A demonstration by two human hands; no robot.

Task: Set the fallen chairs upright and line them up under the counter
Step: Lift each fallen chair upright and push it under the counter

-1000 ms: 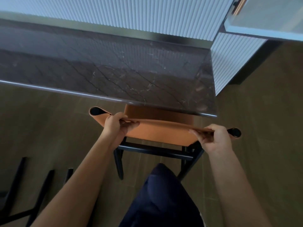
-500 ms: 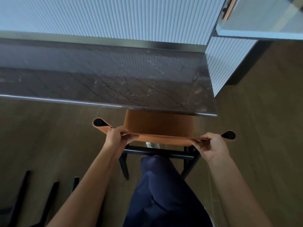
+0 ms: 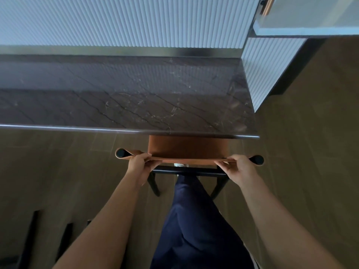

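An upright chair (image 3: 186, 150) with an orange leather seat and black frame stands with most of its seat hidden beneath the dark marble counter (image 3: 136, 101). Its orange backrest strap runs across in front of me. My left hand (image 3: 138, 164) grips the strap near its left end, and my right hand (image 3: 240, 165) grips it near the right end. At the lower left, black legs of another chair (image 3: 29, 235) lie low over the floor; the rest of that chair is out of view.
Behind the counter rises a white ribbed wall panel (image 3: 126, 20), and a white ribbed cabinet side (image 3: 266, 68) closes the counter's right end. Brown wood floor (image 3: 310, 162) spreads right and left. My leg in dark blue trousers (image 3: 194, 220) stands behind the chair.
The chair has slid forward under the counter, so less of its seat shows. Both hands kept their hold on the backrest, and my leg stepped forward behind it.
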